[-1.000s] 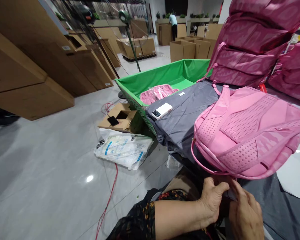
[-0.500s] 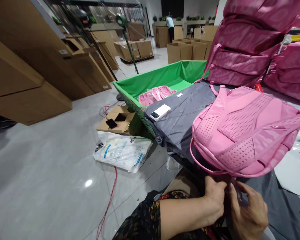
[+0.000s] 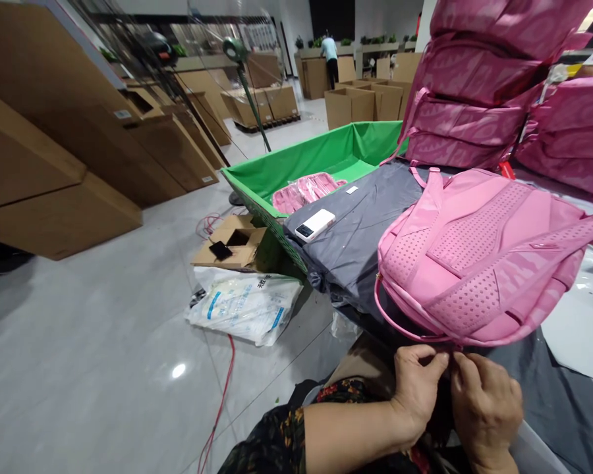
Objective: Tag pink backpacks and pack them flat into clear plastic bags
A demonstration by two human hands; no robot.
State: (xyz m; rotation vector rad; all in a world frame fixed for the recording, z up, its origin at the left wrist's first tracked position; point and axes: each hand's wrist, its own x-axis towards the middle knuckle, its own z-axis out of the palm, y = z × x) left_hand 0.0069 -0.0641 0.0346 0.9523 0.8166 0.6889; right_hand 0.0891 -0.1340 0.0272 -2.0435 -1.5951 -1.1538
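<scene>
A pink backpack point(image 3: 484, 257) lies back-side up on a grey cloth-covered table point(image 3: 360, 230), its mesh straps facing me. At the table's near edge, just under the backpack's bottom rim, my left hand point(image 3: 418, 388) and my right hand point(image 3: 484, 405) meet with fingertips pinched together. Both are closed on something small at the bag's edge that I cannot make out. A white phone point(image 3: 315, 225) rests on the grey cloth to the left of the backpack.
Darker pink backpacks point(image 3: 474, 92) are stacked at the back right. A green-lined bin point(image 3: 321, 158) holds bagged pink items. Cardboard boxes point(image 3: 54, 158) line the left; a small open box point(image 3: 234, 240), a white plastic bag point(image 3: 244, 306) and a red cable point(image 3: 217, 408) lie on the floor. A person stands far off.
My hands have shifted slightly upward and their fingertips have drawn together at the backpack's lower edge. The view has tilted a little; the backpack stays in place.
</scene>
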